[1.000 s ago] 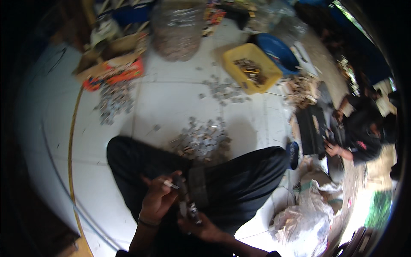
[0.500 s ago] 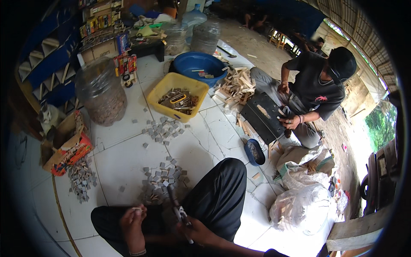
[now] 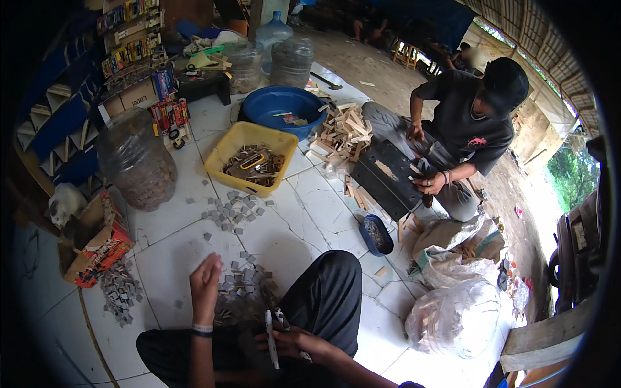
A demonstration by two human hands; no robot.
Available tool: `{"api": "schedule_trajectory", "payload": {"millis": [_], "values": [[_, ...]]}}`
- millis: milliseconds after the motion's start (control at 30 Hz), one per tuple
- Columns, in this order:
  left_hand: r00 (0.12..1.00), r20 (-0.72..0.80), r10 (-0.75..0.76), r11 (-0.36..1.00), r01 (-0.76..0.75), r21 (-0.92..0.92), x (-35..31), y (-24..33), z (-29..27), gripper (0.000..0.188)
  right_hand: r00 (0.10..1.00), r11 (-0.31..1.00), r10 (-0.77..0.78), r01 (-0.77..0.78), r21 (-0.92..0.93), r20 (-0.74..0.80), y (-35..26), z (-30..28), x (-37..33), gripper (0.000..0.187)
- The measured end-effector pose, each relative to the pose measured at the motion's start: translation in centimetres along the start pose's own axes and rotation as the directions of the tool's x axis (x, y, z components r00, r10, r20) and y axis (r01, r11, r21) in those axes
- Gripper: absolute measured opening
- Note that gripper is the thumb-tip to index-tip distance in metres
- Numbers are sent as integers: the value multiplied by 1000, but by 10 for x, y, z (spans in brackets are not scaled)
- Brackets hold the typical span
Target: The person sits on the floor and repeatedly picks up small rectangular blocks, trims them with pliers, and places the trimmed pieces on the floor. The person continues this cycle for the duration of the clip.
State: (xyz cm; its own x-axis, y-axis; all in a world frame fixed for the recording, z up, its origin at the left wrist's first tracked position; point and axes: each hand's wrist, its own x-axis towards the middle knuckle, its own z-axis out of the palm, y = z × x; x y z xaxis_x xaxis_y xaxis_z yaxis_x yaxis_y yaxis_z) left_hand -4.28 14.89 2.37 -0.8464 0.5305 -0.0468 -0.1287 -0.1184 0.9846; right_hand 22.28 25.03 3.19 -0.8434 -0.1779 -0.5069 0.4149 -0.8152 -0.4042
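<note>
My left hand (image 3: 206, 281) is raised beside the near pile of small grey square pieces (image 3: 242, 278), its fingers pressed together. Whatever they hold, if anything, is hidden. Over my lap, my right hand (image 3: 294, 341) grips a two-handled tool (image 3: 271, 339) like pliers or snips. Its pale handles are spread apart, and its dark jaws point toward the grey pieces. My legs (image 3: 323, 301) in dark trousers frame the near pile. Farther off, more grey squares (image 3: 233, 210) lie scattered before a yellow basin (image 3: 210, 158) of small metal and wooden parts with a yellow-handled tool on top.
A blue basin (image 3: 249, 116) and a heap of wood pieces (image 3: 346, 132) stand beyond. A clear plastic tub (image 3: 136, 158) and an orange box (image 3: 107, 249) are at left. Opposite, a co-worker (image 3: 469, 123) sits at a black box (image 3: 388, 181); sacks (image 3: 453, 317) lie at right.
My left hand has risen and moved forward from my lap; the small pale piece seen in its fingertips no longer shows. The tool's handles in my right hand have spread apart.
</note>
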Motion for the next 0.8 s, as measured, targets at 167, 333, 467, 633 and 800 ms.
{"api": "schedule_trajectory", "payload": {"millis": [167, 333, 467, 633, 800], "values": [[998, -48, 34, 930, -14, 368, 20, -23, -9, 45, 1000, 1000, -14, 14, 19, 9, -1, -1, -2, 60], [997, 44, -70, 354, -16, 935, -19, -75, -82, 72, 1000, 999, -26, 26, 33, 3, 3, -1, 2, 63], [977, -185, -106, 116, 197, 973, -59, -95, -127, 91, 1000, 1000, -22, 22, 14, -3, 4, -2, 2, 64], [994, -111, 5, 201, 107, 974, -78, -88, -144, 90, 1000, 1000, -16, 16, 12, -17, 0, 3, 1, 63], [996, -55, 64, 337, 30, 941, -76, -79, -119, 58, 999, 1000, -16, 16, -1, -40, -3, 8, -3, 50]]}}
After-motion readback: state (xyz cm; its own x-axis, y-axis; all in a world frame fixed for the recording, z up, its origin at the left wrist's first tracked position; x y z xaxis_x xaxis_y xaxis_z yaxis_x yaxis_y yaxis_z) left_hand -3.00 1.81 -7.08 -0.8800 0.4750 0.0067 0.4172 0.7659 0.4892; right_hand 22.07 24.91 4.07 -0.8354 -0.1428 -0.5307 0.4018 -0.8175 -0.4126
